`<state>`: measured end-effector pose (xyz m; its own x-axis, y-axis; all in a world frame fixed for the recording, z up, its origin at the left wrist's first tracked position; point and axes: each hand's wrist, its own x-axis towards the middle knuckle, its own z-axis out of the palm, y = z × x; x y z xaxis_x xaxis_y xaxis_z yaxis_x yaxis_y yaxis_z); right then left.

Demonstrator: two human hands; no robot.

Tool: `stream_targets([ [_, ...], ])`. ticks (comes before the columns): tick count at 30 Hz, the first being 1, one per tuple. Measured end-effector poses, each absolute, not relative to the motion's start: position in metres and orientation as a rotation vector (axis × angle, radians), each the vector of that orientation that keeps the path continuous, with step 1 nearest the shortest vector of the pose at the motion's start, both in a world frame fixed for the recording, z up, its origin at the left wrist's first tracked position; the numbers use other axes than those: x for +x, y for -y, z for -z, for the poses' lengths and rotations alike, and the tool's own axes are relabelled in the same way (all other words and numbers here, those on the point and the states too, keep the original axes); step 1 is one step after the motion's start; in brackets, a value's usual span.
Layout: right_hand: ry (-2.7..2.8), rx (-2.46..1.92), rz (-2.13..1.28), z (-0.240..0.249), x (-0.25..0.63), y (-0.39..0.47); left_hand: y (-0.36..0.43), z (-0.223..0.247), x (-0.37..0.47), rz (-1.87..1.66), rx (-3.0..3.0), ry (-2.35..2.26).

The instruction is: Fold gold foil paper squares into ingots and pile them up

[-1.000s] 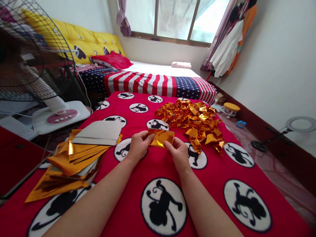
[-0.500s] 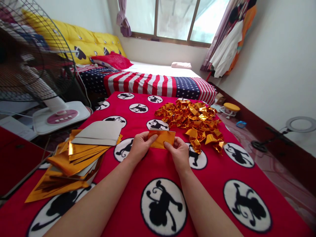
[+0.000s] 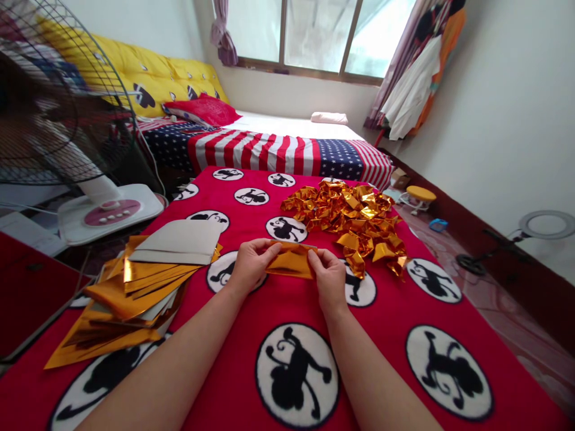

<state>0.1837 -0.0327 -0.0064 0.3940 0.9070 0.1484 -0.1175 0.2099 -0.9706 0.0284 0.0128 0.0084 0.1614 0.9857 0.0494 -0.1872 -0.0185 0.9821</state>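
Note:
A folded sheet of shiny gold paper [image 3: 291, 261] is stretched between my two hands above the red cloth [image 3: 233, 359]. Its left end is pinched by my left hand [image 3: 252, 263], thumb on top. My right hand [image 3: 329, 274] grips the right end, the thumb near the upper corner. To the left lies a stack of gold sheets [image 3: 121, 299] with grey-white sheets [image 3: 177, 241] on top. Beyond my right hand is a heap of folded gold foil pieces [image 3: 354, 209]. The fingertips under the paper are hidden.
A fan [image 3: 110, 209] stands at the left beside a red surface [image 3: 31, 281]. Behind the cloth is a bed with a striped cover [image 3: 260, 151]. At the right, a yellow stool [image 3: 421, 194] and a ring light [image 3: 545, 225] stand on the floor.
The paper now looks wider and tilted differently, with a crease across it. My right thumb has moved up and right to the paper's end, and my left hand has shifted slightly left.

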Motion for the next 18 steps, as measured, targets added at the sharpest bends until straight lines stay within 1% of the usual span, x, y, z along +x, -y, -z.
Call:
stream_targets([
  [18, 0.905, -1.142, -0.810, 0.0096, 0.1853, 0.0318, -0.0126, -0.0106, 0.0266, -1.191, 1.274, -0.999],
])
